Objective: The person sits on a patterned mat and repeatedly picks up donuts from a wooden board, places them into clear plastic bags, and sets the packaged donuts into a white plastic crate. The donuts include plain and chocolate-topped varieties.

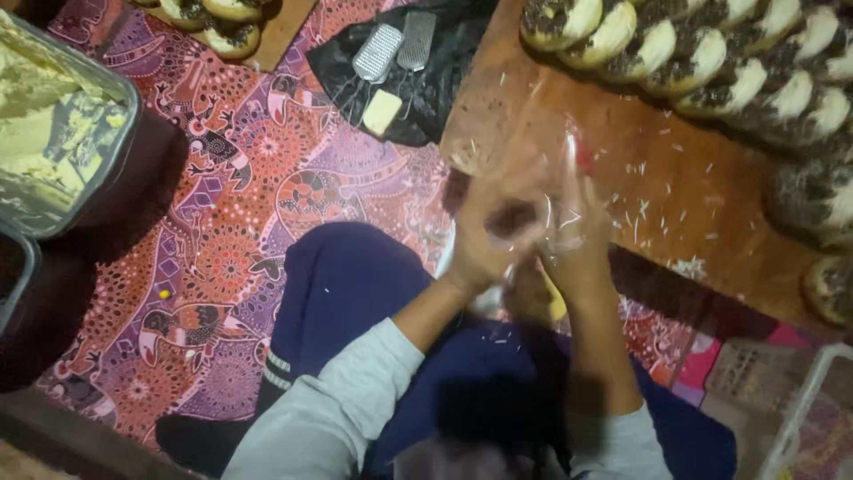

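A: Where are the hands?

B: Both sit just right of the frame's centre, raised above the lap. The left hand (484, 236) and the right hand (577, 236) face each other with a clear plastic bag (555, 213) between them.

A: And the thing inside it?

B: A dark, chocolate-topped doughnut (511, 218) shows between the two palms, low against the left hand's fingers and just left of the right hand's fingertips. It is blurred, so I cannot tell how far into the bag it sits.

A: How are the fingers set?

B: The left fingers curl round the doughnut and the plastic. The right fingers stand fairly straight and close together, pressed on the bag's side. Whether they pinch the film or only rest on it, I cannot tell.

A: What lies around them?

B: A wooden board (657, 169) fills the upper right, strewn with pale shreds, and rows of sprinkle-topped doughnuts (711, 53) line its top and right edges. At upper centre a black cloth (444, 80) carries two metal graters (395, 44) and a pale block of cheese (382, 111). A metal-rimmed tray (124, 107) of yellowish food sits in the upper left, and a patterned red mat (222, 204) covers the floor. The person's dark blue trousers (346, 276) occupy the lower middle.
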